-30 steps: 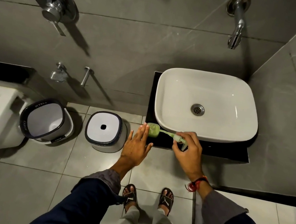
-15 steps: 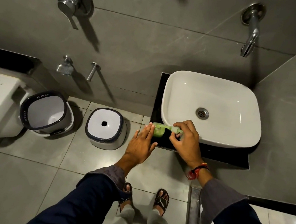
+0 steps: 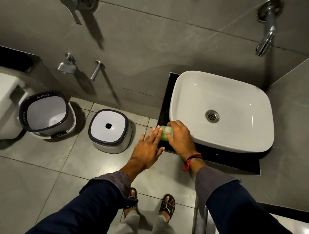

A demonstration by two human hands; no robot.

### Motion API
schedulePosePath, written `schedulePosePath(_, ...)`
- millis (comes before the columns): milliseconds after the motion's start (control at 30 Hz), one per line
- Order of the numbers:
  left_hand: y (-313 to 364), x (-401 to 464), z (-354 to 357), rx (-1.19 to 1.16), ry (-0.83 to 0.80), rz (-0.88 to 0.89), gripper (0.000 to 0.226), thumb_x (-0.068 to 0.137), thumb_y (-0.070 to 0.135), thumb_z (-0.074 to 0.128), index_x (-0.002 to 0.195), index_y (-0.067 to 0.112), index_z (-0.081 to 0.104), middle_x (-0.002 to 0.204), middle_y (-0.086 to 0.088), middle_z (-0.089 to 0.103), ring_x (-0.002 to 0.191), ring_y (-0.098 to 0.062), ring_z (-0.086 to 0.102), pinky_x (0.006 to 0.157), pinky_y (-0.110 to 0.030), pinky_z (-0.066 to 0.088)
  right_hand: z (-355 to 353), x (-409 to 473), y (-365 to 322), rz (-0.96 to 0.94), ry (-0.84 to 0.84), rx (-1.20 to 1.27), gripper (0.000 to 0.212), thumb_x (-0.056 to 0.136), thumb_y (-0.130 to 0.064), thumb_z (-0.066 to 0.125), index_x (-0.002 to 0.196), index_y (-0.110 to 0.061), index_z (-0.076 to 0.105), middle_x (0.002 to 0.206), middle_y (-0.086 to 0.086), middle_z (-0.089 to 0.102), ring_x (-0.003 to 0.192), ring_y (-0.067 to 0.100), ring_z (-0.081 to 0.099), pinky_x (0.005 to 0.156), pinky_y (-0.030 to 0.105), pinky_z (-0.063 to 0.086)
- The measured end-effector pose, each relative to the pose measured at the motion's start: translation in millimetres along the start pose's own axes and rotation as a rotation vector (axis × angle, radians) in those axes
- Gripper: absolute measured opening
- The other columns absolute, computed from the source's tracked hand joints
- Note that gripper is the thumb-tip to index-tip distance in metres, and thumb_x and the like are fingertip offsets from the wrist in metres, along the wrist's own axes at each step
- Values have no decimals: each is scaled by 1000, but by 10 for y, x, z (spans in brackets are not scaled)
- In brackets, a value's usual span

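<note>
pale green bottle (image 3: 164, 134), white basin (image 3: 245, 140)

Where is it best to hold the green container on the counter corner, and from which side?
Probably the rounded body of the green container, from above and the open left: the white basin crowds its right side. The right hand grips it from above.

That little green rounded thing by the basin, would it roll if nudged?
Probably: the small green rounded object looks curved and sits at the black counter's edge. Likely light: the right hand holds it in curled fingers. Its gloss suggests slipperiness.
</note>
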State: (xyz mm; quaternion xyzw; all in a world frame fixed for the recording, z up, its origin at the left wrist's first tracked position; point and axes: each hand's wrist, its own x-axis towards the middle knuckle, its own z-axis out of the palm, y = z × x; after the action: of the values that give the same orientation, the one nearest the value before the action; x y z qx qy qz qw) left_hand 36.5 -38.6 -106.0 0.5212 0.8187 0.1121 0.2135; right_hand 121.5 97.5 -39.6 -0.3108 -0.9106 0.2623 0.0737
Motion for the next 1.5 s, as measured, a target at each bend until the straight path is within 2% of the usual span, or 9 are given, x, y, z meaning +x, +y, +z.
schedulePosePath(300,-26,10,25,2,19,16,75,108,48,34,164,16,-3,174,-5,0,161,-21,1,131,-48,5,68,20,27,11,-3,-32,30,90,-13,66,118,-11,57,115,11,65,100,28,66,83,37,58)
schedulePosePath(400,-32,3,52,-7,22,22,73,108,47,34,164,16,-2,174,-4,0,161,-21,0,131,-49,5,102,-7,42,17,15,-25,23,94,-18,64,114,-8,59,111,12,65,96,26,65,81,35,57)
schedulePosePath(567,-63,4,60,-5,30,25,72,109,47,33,164,17,0,174,-3,0,161,-20,-1,131,-48,5,99,59,19,-29,-33,-104,26,91,-18,66,114,-6,60,111,12,62,95,27,64,79,36,57)
schedulePosePath(800,-146,-31,70,10,25,19,71,109,48,31,164,18,-2,174,-3,-1,161,-20,-2,131,-49,5,91,189,-59,-51,-151,-182,26,92,-17,64,114,-5,60,115,13,61,97,29,64,83,38,58)
schedulePosePath(967,-147,-8,55,20,32,34,71,109,48,31,164,18,-1,174,-3,1,161,-21,-1,131,-50,7,62,231,-54,-63,-186,-214,28,92,-17,64,117,-4,61,119,14,60,102,29,64,85,34,54)
schedulePosePath(1133,-144,-41,78,24,46,35,71,109,48,31,165,17,-1,174,-3,2,161,-21,1,131,-50,7,39,219,-50,-82,-185,-219,25,91,-18,66,113,-5,63,117,14,61,100,29,64,82,32,52)
schedulePosePath(1267,-134,-50,99,18,50,25,71,109,47,32,164,17,-1,174,-4,2,161,-21,2,131,-49,5,50,180,-95,-57,-173,-225,29,93,-20,65,117,-4,62,119,15,61,103,30,64,86,34,54)
schedulePosePath(1500,-109,-54,154,12,36,15,72,109,46,34,164,15,0,174,-5,0,161,-22,1,132,-48,6,55,247,-266,-15,-203,-313,18,96,-17,62,104,-1,67,107,19,64,94,32,67,78,35,56)
